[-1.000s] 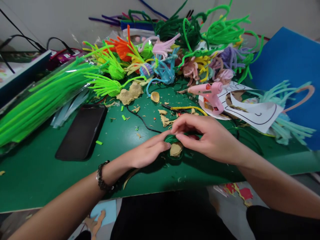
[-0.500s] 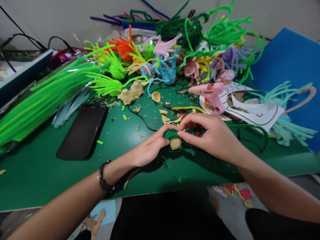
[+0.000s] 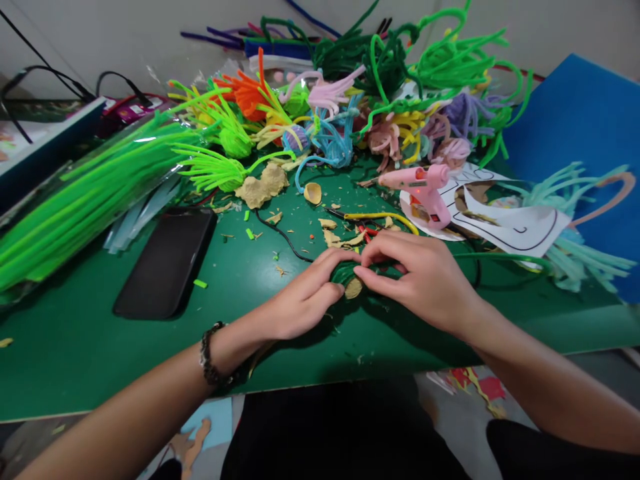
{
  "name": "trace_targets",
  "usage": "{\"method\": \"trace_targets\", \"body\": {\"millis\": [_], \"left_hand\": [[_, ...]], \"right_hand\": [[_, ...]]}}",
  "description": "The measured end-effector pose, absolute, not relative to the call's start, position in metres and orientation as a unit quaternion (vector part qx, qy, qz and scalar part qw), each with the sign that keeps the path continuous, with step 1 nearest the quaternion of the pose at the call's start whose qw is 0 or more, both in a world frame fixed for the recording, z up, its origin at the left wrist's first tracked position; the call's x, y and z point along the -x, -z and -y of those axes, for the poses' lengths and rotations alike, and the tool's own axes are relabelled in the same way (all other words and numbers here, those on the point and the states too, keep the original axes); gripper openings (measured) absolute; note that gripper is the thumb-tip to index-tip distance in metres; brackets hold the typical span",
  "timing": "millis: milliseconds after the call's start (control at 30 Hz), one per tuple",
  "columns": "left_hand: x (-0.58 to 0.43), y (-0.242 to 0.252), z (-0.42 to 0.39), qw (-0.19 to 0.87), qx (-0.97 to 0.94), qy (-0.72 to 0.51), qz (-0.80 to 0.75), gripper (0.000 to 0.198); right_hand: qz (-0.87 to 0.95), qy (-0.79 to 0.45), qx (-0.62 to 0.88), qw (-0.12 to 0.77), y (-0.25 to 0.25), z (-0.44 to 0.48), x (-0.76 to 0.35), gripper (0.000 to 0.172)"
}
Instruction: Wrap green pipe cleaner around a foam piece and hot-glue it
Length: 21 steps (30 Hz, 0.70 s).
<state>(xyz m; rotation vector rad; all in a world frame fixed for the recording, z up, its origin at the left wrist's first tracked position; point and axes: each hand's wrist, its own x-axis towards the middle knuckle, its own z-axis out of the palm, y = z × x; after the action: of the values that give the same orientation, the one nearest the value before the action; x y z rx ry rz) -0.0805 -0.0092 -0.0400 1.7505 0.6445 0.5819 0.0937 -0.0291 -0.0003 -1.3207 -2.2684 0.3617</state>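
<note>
My left hand (image 3: 310, 293) is closed in a pinch on the left side of a small tan piece (image 3: 353, 289), which has dark green pipe cleaner (image 3: 345, 272) laid in rows along its upper part. From the other side, my right hand (image 3: 425, 273) pinches the same green pipe cleaner between thumb and forefinger. Its loose end (image 3: 500, 257) runs out to the right behind that hand. Fingers cover much of the piece. A pink glue gun (image 3: 425, 187) stands just beyond my right hand, on a white paper cutout (image 3: 525, 227).
A black phone (image 3: 165, 263) lies at left beside a bag of bright green pipe cleaners (image 3: 100, 193). Bundles of coloured pipe cleaners (image 3: 327, 137) line the back. Tan scraps (image 3: 263, 187) and a black cord (image 3: 283, 233) lie mid-table. A blue board (image 3: 575, 127) leans at right.
The pipe cleaner's loose end has gone from a drooping curve to a straighter line at the right. Both hands have shifted slightly, and less of the tan piece shows.
</note>
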Motion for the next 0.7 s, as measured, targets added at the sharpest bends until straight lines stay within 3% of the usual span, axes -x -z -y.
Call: {"method": "trace_targets", "body": {"millis": [167, 300, 433, 700], "left_hand": [[0.080, 0.041, 0.006, 0.562, -0.736, -0.263, -0.272, 0.048], [0.080, 0.041, 0.004, 0.590, -0.706, -0.274, -0.281, 0.053], [0.080, 0.042, 0.003, 0.614, -0.677, -0.276, -0.298, 0.053], [0.078, 0.039, 0.004, 0.659, -0.623, -0.290, -0.305, 0.047]], "right_hand": [[0.835, -0.125, 0.474, 0.249, 0.002, 0.027, -0.092, 0.008], [0.817, -0.205, 0.462, 0.277, -0.001, 0.022, -0.095, 0.008], [0.790, -0.275, 0.479, 0.267, -0.004, 0.019, -0.099, 0.019], [0.766, -0.267, 0.489, 0.320, -0.002, 0.017, -0.105, 0.019]]}}
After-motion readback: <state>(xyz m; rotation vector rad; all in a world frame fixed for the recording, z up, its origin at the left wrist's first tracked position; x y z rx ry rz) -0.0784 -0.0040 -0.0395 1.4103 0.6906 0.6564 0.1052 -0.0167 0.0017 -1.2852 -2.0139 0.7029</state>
